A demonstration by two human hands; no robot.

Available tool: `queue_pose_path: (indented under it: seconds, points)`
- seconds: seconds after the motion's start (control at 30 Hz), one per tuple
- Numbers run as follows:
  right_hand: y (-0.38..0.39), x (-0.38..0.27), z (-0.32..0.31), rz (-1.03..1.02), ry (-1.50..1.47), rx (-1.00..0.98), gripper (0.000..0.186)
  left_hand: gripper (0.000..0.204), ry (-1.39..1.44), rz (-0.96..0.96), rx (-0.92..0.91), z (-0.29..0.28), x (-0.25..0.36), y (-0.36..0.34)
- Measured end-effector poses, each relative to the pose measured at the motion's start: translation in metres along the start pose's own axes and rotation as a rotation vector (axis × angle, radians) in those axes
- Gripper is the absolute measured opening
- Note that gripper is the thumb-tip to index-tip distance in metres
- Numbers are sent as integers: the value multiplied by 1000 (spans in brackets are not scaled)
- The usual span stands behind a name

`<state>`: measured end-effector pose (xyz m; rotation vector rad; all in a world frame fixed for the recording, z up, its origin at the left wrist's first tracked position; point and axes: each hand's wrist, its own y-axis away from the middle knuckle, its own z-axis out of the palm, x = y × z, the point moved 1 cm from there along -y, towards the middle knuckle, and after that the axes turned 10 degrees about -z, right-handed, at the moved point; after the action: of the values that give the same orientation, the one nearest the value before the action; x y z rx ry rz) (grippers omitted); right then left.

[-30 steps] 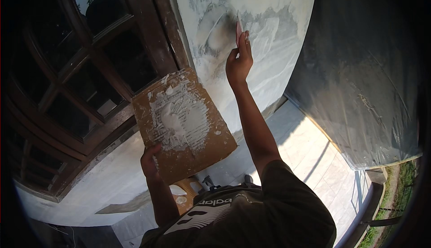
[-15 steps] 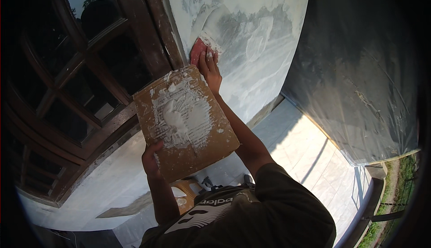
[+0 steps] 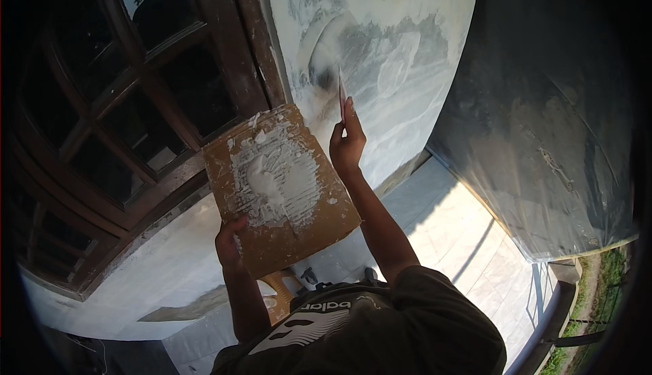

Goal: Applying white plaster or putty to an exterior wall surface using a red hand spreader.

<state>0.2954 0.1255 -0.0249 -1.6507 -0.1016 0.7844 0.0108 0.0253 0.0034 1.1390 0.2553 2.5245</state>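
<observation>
My left hand (image 3: 229, 238) grips the lower left edge of a brown cardboard piece (image 3: 265, 256), thumb on top. A mound of white putty (image 3: 272, 177) is spread over the middle of the cardboard, ridged in places. Right of the cardboard, my right hand (image 3: 348, 141) pinches a thin reddish putty scraper (image 3: 341, 93), seen edge-on with its blade end up. The scraper stands in front of the patchy white and grey wall (image 3: 397, 97); whether it touches the wall I cannot tell. Smeared putty and a dark patch show on the wall near it.
A dark wooden window frame (image 3: 234, 42) with glass panes borders the wall on the left. Dark plastic sheeting (image 3: 536, 124) hangs at the right. Below are a tiled floor (image 3: 468, 259), partly sunlit, and an orange-yellow plastic object (image 3: 277, 293), partly hidden by the cardboard.
My right hand has drawn the scraper right and down from the wall beside the window frame and turned it from flat to edge-on. The cardboard stays nearly still in my left hand.
</observation>
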Motion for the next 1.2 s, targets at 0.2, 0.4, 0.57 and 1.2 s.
queue_pose_path:
  seconds: [0.2,0.4,0.57,1.2]
  points:
    - [-112,0,8,-127,161,117,51,32,25,-48,-54,13,5,0]
    - [-129,8,31,-140,340,20,50,40,-16,-44,-61,7,4,-4]
    - [-100,-3,46,-226,385,39,43,41,28,-42,-88,18,3,3]
    - [-20,3,-16,16,-11,-5,55,37,28,-28,-42,10,2,8]
